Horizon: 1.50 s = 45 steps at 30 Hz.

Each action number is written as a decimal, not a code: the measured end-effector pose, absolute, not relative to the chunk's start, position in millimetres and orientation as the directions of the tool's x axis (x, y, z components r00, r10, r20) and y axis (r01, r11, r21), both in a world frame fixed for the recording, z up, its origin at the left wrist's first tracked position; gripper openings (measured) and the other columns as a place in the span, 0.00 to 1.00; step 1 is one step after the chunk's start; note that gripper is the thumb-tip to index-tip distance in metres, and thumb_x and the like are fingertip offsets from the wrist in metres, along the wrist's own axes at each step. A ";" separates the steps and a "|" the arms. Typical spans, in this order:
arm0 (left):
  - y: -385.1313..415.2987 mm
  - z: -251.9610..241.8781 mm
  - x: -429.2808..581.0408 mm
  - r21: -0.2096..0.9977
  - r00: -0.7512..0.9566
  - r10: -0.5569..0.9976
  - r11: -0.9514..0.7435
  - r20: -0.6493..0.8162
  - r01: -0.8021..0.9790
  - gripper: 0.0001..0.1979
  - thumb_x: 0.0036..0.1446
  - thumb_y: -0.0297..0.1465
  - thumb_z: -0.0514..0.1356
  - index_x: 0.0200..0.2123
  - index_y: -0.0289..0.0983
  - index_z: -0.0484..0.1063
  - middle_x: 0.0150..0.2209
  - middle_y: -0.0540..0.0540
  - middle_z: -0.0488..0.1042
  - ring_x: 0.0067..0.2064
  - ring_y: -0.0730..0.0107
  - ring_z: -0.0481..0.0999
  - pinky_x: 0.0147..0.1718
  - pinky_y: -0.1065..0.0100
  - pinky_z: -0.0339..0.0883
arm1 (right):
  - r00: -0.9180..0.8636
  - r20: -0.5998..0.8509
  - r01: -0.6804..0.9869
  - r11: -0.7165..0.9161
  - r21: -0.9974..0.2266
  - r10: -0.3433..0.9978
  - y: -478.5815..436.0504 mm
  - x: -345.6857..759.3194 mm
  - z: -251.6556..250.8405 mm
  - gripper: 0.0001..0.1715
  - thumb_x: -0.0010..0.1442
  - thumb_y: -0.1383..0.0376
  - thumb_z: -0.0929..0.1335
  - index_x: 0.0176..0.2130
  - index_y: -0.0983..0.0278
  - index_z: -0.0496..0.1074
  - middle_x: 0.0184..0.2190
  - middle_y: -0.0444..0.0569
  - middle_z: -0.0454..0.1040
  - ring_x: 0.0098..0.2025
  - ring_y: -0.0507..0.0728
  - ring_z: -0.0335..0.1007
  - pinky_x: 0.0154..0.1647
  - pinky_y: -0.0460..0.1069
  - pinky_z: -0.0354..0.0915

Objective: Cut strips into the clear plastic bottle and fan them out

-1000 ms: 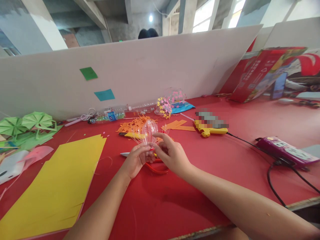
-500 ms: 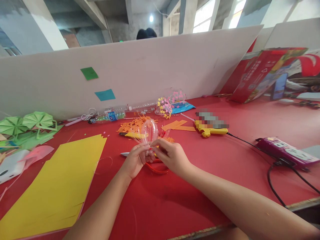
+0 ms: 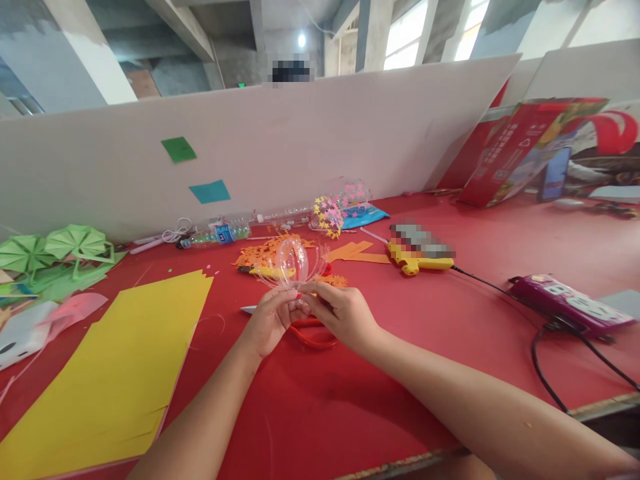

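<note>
Between my two hands is a clear plastic piece (image 3: 293, 260) with curved, looped strips fanning out at the top. My left hand (image 3: 274, 317) pinches its lower end. The fingers of my right hand (image 3: 343, 310) are closed on the same end, close to the left fingertips. Just beneath the hands lie scissors with red handles (image 3: 315, 343), their blade tip poking out at the left and the rest partly covered. Behind the plastic piece are a yellow utility knife (image 3: 273, 271) and a heap of orange paper cutouts (image 3: 265, 252).
Yellow sheets (image 3: 115, 360) lie at the left, near green folded-paper shapes (image 3: 75, 247). A yellow glue gun (image 3: 415, 260) is cabled toward a purple power strip (image 3: 570, 303). A bottle (image 3: 225, 231) and star-covered plastic (image 3: 327, 215) lie along the white partition (image 3: 300, 140).
The clear plastic piece has turned a little in my fingers, its loops now leaning left and spreading wider to the right. Both hands stay in nearly the same place.
</note>
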<state>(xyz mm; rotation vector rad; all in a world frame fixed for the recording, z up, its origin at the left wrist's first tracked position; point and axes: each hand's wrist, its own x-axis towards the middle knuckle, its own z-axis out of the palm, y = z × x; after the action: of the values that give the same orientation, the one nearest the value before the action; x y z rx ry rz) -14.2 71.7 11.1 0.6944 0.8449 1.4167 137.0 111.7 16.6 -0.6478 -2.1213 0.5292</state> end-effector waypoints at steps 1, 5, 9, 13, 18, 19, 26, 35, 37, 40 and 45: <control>71.8 11.6 -13.9 0.831 -0.037 0.995 0.053 -0.088 -0.554 0.08 0.45 0.27 0.66 0.31 0.33 0.75 0.26 0.50 0.76 0.27 0.76 0.75 0.30 0.74 0.69 | -0.522 0.604 0.264 0.787 -0.557 0.602 111.8 137.2 16.6 0.15 0.63 0.65 0.62 0.43 0.63 0.76 0.21 0.44 0.75 0.18 0.49 0.62 0.22 0.41 0.58; 71.8 12.5 -13.2 0.817 -0.067 0.994 0.034 -0.088 -0.576 0.09 0.44 0.27 0.67 0.32 0.33 0.74 0.26 0.51 0.76 0.27 0.78 0.74 0.28 0.76 0.68 | -0.548 0.618 0.255 0.816 -0.519 0.564 110.3 137.0 16.1 0.17 0.63 0.66 0.61 0.47 0.64 0.75 0.21 0.45 0.75 0.18 0.49 0.62 0.23 0.42 0.58; 71.4 12.8 -12.9 0.823 -0.070 0.993 0.036 -0.092 -0.567 0.07 0.44 0.26 0.66 0.30 0.33 0.74 0.26 0.51 0.76 0.26 0.78 0.74 0.27 0.77 0.68 | -0.533 0.633 0.234 0.816 -0.528 0.562 106.8 137.6 17.9 0.18 0.63 0.67 0.60 0.48 0.64 0.73 0.20 0.44 0.74 0.17 0.49 0.61 0.22 0.41 0.58; 72.4 11.8 -14.1 0.819 -0.065 0.992 0.049 -0.105 -0.572 0.06 0.45 0.27 0.66 0.29 0.34 0.73 0.25 0.52 0.76 0.26 0.78 0.75 0.28 0.76 0.69 | -0.511 0.642 0.225 0.810 -0.541 0.571 105.4 139.1 21.7 0.17 0.63 0.67 0.59 0.47 0.65 0.72 0.18 0.41 0.70 0.17 0.48 0.59 0.21 0.41 0.56; 73.1 9.4 -16.3 0.804 -0.064 0.991 0.058 -0.118 -0.591 0.05 0.46 0.27 0.66 0.28 0.34 0.73 0.25 0.51 0.76 0.26 0.77 0.75 0.28 0.76 0.69 | -0.499 0.669 0.215 0.827 -0.520 0.550 105.6 139.7 23.1 0.15 0.63 0.67 0.59 0.44 0.65 0.73 0.17 0.40 0.68 0.17 0.47 0.58 0.21 0.41 0.55; 73.0 9.0 -16.6 0.804 -0.062 0.991 0.059 -0.118 -0.592 0.04 0.46 0.27 0.66 0.27 0.34 0.73 0.25 0.51 0.76 0.26 0.77 0.75 0.28 0.76 0.69 | -0.500 0.672 0.210 0.829 -0.518 0.547 105.7 139.6 22.9 0.15 0.63 0.67 0.60 0.44 0.65 0.73 0.17 0.40 0.68 0.17 0.47 0.57 0.21 0.41 0.55; 73.3 5.5 -17.1 0.810 -0.053 0.993 0.057 -0.108 -0.583 0.05 0.46 0.27 0.66 0.30 0.34 0.76 0.28 0.51 0.78 0.27 0.77 0.76 0.29 0.75 0.69 | -0.498 0.645 0.247 0.808 -0.535 0.579 107.2 137.7 19.4 0.19 0.61 0.67 0.60 0.50 0.66 0.69 0.17 0.39 0.67 0.16 0.48 0.57 0.22 0.42 0.56; 72.6 6.8 -14.2 0.847 -0.075 0.988 0.074 -0.133 -0.527 0.09 0.45 0.28 0.66 0.33 0.33 0.77 0.26 0.49 0.76 0.28 0.74 0.76 0.32 0.73 0.69 | -0.494 0.633 0.285 0.799 -0.530 0.596 108.2 137.2 17.9 0.20 0.62 0.65 0.60 0.51 0.68 0.67 0.17 0.39 0.66 0.16 0.49 0.56 0.21 0.42 0.54; 72.8 6.9 -13.8 0.847 -0.081 0.987 0.077 -0.139 -0.526 0.09 0.45 0.28 0.66 0.33 0.33 0.76 0.26 0.49 0.76 0.28 0.74 0.76 0.32 0.72 0.70 | -0.494 0.624 0.302 0.793 -0.529 0.605 108.8 136.9 17.7 0.21 0.61 0.65 0.60 0.53 0.68 0.66 0.17 0.39 0.66 0.16 0.49 0.56 0.21 0.42 0.54; 72.7 6.4 -13.3 0.854 -0.072 0.987 0.087 -0.144 -0.513 0.10 0.45 0.28 0.67 0.34 0.33 0.75 0.27 0.49 0.76 0.28 0.73 0.76 0.31 0.71 0.69 | -0.478 0.587 0.350 0.755 -0.555 0.653 109.7 136.5 19.2 0.19 0.61 0.65 0.60 0.50 0.67 0.68 0.17 0.39 0.66 0.17 0.49 0.57 0.22 0.43 0.55; 72.0 4.5 -13.1 0.877 -0.023 0.992 0.097 -0.123 -0.471 0.10 0.47 0.30 0.67 0.34 0.34 0.72 0.28 0.49 0.76 0.28 0.73 0.76 0.30 0.71 0.69 | -0.460 0.489 0.395 0.664 -0.634 0.741 110.1 135.5 24.8 0.15 0.60 0.64 0.62 0.45 0.64 0.70 0.17 0.39 0.66 0.18 0.50 0.57 0.23 0.43 0.55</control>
<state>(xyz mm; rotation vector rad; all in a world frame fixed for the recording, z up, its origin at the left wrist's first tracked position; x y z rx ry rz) -13.1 72.0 4.5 0.7400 0.9310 1.3559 135.5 110.1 24.8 -0.8756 -2.0973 0.5644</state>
